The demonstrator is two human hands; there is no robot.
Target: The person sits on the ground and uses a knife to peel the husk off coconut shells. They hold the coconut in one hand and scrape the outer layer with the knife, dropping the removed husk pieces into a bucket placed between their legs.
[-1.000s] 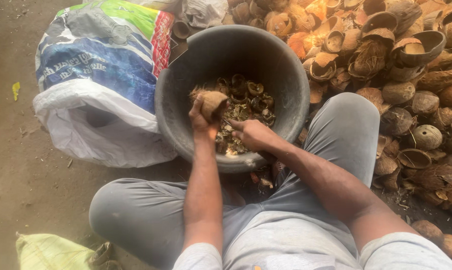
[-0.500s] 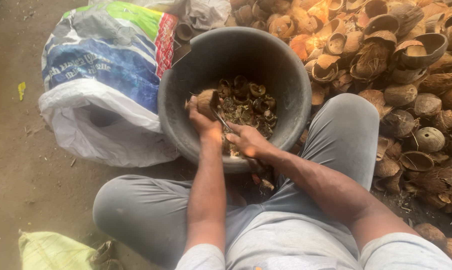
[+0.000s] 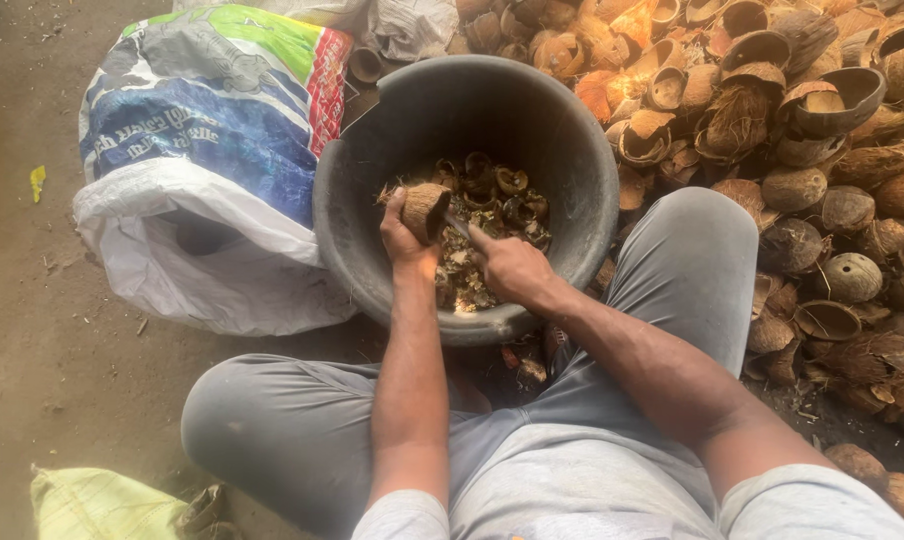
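- At the left edge of the frame a small yellow scrap [image 3: 38, 181] lies on the bare dirt floor [image 3: 32, 330], well apart from the work.
- In the lower left corner a pale yellow-green sack [image 3: 97, 503] lies crumpled beside the person's bent knee.
- In the upper left a big printed sack [image 3: 207, 150] of white, blue and green sags with its mouth turned toward the person, touching the tub, likely so it can be reached without getting up.
- The dark round tub [image 3: 392, 270] sits in the middle of the frame between the person's spread grey-trousered legs, so anything that drops from the hands lands inside; its bottom holds a heap of shell scraps [image 3: 492, 215].
- The left hand [image 3: 404, 240] has its fingers closed around a coconut shell half [image 3: 427, 207], holding it over the tub, just above the scraps.
- The right hand [image 3: 512, 268] is clenched around a small tool [image 3: 459, 226], its tip pushed against the shell; I cannot tell what kind of blade it is.
- Across the upper right and down the right side of the frame lies a pile of coconut shells [image 3: 802, 150], husky and mostly emptied, close by the right knee.
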